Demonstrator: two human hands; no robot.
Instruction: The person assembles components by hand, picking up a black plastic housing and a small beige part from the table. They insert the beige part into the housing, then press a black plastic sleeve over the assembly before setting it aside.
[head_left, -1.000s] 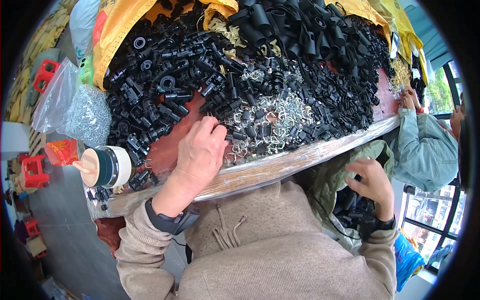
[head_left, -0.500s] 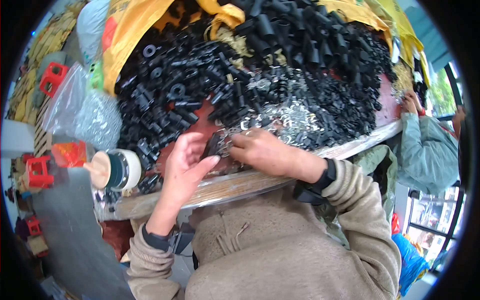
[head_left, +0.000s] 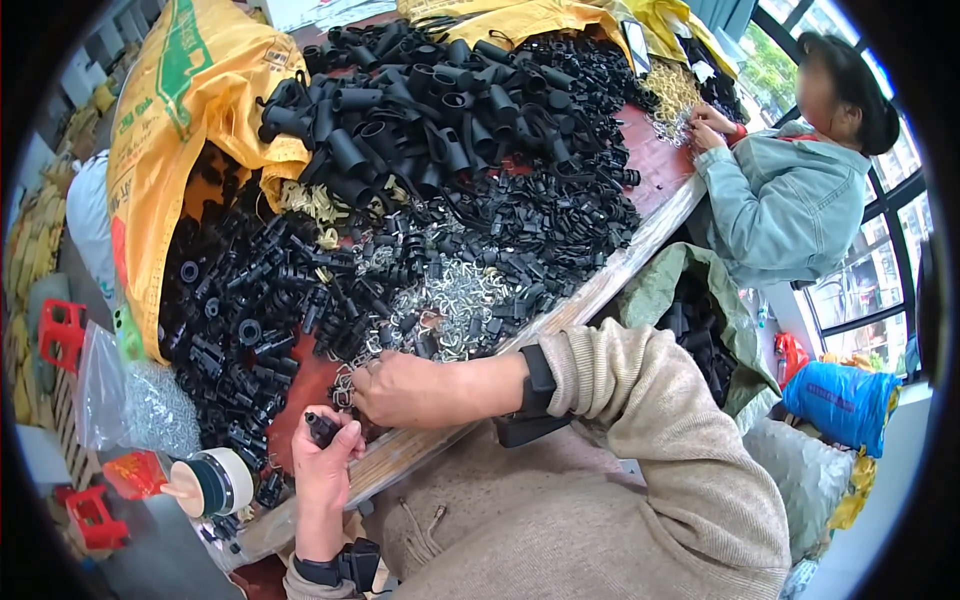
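My left hand (head_left: pixel 325 462) is closed around a small black cylindrical plastic part (head_left: pixel 321 428), its end pointing up between thumb and fingers. Right beside it, my right hand (head_left: pixel 405 390) reaches over the table's near edge, fingers bent together at a heap of silvery metal clips and rings (head_left: pixel 455 305). What those fingertips hold, if anything, is hidden behind the hand. Similar black plastic fittings (head_left: pixel 240 330) lie piled left of the metal heap. Smaller black pieces (head_left: pixel 570 230) spread to its right.
Large black tubes (head_left: pixel 400 130) form a pile at the back, beside a yellow woven sack (head_left: pixel 165 130). A lidded cup (head_left: pixel 215 483) stands at the table's left corner. Another person (head_left: pixel 790 190) works at the right edge. A green sack (head_left: pixel 690 320) hangs open below it.
The view has swung, bringing the other person more fully into sight. My left hand's loosely spread fingers have closed around the black part. My right hand remains by the metal pieces.
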